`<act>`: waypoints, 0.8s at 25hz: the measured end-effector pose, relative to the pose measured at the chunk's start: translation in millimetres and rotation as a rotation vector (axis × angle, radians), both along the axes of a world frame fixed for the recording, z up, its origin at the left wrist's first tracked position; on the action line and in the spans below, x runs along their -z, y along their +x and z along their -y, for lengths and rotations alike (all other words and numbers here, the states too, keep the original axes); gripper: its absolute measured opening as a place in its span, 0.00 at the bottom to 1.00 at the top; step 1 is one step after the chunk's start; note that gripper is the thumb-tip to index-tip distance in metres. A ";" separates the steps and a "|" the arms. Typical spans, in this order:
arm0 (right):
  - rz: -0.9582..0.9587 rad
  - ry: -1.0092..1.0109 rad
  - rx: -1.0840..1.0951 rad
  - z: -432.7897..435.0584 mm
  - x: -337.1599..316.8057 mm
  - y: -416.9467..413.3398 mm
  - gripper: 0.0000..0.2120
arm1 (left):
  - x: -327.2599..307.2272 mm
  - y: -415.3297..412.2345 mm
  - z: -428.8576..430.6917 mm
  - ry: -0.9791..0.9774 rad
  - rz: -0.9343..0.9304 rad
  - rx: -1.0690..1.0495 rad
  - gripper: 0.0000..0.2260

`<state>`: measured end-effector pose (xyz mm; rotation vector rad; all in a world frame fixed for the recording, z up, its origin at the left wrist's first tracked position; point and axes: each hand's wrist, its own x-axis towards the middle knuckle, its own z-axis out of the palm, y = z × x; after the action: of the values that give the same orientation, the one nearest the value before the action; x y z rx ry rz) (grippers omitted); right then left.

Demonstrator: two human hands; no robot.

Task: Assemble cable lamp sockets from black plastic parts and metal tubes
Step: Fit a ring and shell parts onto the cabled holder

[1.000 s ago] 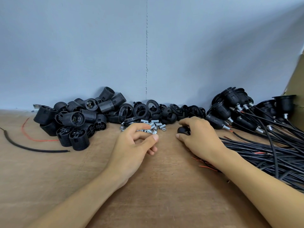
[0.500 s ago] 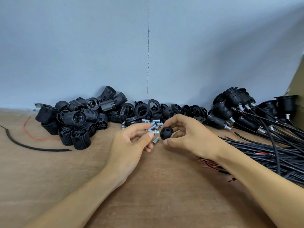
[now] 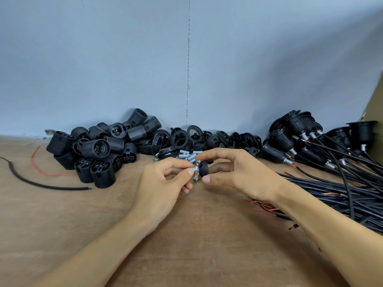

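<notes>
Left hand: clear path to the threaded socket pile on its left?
Probably yes: only bare table lies between left hand and socket pile. But it pinches a metal tube at the black cap the right hand holds, so it can't grasp yet.

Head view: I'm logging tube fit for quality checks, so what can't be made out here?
1. Head view: whether the metal tube is seated in the black cap; the left hand covers the joint.
2. Head view: the far side of the black cap, behind the right hand.
3. Head view: how many loose tubes there are, partly behind both hands.
4. Head view: how far the cable bundle runs, cut by the right edge.
</notes>
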<state>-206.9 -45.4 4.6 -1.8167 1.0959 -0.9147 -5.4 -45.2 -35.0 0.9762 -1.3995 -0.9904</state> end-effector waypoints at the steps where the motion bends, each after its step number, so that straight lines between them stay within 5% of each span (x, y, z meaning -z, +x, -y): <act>1: 0.010 0.001 0.027 1.0 0.9 0.1 0.21 | -0.1 0.1 -0.2 0.014 -0.019 0.001 0.08; 7: 0.219 0.106 0.017 1.7 4.1 2.7 0.20 | -2.5 -1.5 -1.3 0.085 -0.185 0.039 0.06; 15: 0.152 0.101 0.040 -2.0 1.2 7.2 0.09 | -3.7 -3.1 -3.4 0.019 -0.109 0.030 0.06; 20: 0.062 0.108 0.182 -1.5 4.4 10.5 0.18 | -3.0 -7.0 -5.1 -0.027 -0.088 0.059 0.06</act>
<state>-196.5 -43.9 0.2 -1.6097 1.2626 -0.9912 -12.4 -40.2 -32.0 0.8660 -1.3718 -1.0433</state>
